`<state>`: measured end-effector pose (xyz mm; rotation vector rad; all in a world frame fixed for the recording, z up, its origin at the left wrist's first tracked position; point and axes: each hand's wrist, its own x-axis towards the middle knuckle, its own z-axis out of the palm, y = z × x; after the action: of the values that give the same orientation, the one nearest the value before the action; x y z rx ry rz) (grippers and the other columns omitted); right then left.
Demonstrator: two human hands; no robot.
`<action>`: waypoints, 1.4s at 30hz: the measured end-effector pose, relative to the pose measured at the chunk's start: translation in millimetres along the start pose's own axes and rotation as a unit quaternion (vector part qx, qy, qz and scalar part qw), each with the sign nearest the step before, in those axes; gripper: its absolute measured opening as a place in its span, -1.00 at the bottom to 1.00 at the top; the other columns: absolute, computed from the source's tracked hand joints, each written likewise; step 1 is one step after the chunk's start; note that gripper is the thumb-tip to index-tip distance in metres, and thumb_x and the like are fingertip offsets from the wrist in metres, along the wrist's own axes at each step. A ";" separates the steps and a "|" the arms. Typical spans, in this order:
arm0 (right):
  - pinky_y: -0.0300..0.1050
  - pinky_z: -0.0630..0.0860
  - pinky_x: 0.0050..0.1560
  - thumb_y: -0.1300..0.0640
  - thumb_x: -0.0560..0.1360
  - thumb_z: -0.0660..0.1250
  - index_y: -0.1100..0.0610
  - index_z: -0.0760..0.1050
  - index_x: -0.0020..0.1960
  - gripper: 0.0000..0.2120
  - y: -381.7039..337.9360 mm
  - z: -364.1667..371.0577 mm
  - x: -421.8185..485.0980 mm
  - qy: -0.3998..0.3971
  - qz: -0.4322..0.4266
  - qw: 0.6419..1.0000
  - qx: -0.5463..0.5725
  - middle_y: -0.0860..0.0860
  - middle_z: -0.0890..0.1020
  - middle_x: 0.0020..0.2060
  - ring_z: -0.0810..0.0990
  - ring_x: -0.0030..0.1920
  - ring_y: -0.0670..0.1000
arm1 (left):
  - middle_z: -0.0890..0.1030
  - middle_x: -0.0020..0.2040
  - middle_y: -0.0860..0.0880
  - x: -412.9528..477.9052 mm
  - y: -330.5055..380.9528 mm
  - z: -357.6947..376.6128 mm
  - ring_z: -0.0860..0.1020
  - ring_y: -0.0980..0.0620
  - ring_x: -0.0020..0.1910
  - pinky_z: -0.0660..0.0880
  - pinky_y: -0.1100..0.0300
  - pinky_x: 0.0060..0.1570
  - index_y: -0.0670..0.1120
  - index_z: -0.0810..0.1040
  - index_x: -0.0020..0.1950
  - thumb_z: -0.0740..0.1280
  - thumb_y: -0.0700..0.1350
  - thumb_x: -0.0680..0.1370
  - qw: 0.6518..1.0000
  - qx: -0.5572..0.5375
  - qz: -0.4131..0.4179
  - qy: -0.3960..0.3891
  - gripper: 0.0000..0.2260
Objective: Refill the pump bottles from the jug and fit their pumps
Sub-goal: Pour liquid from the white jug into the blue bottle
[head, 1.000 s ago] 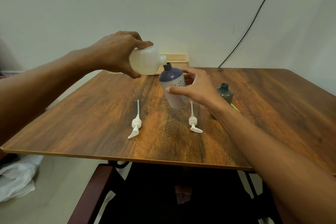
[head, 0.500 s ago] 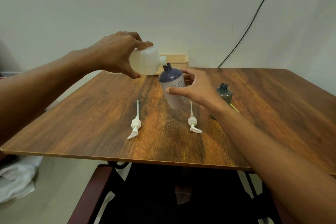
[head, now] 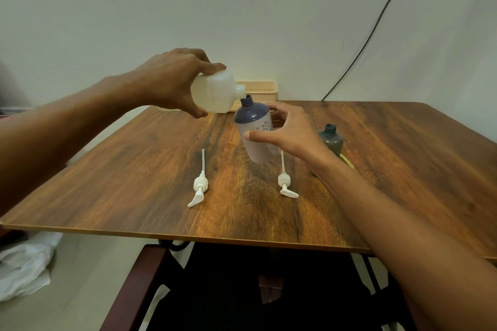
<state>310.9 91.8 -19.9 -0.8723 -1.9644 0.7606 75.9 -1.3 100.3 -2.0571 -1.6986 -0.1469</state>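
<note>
My left hand (head: 172,79) grips a translucent white jug (head: 215,94), tipped on its side with its spout right at the open neck of a purple-and-white bottle (head: 254,126). That bottle leans a little to the left, and my right hand (head: 287,134) wraps around its middle, just above the wooden table (head: 134,185). A dark green bottle (head: 331,140) with an open neck stands to the right, partly behind my right wrist. Two white pumps lie flat on the table: the left pump (head: 199,185) and the right pump (head: 285,180).
A beige plastic basket (head: 262,88) sits at the table's back edge against the wall. A yellow item (head: 347,164) peeks out beside the green bottle. A black cable (head: 371,37) runs down the wall. A chair (head: 139,287) stands under the near edge.
Almost nothing moved: both hands hold the same pose, with the jug tipped at the purple bottle's neck.
</note>
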 end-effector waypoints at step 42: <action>-0.11 0.63 0.21 -0.07 0.36 0.71 0.04 0.58 0.45 -0.28 -6.1 -0.7 -4.1 -0.002 0.016 1.000 0.008 -0.04 0.71 0.25 0.67 0.22 -0.04 | 0.56 0.28 -0.11 1.1 -6.1 5.5 0.53 -0.14 0.21 0.55 -0.08 0.13 0.02 0.35 0.61 0.63 0.18 0.33 1.000 -0.007 0.014 0.003 -0.09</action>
<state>311.5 85.2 -16.7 -0.8951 -1.9492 0.7976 69.2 2.8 97.6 -2.0879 -1.6680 -0.1570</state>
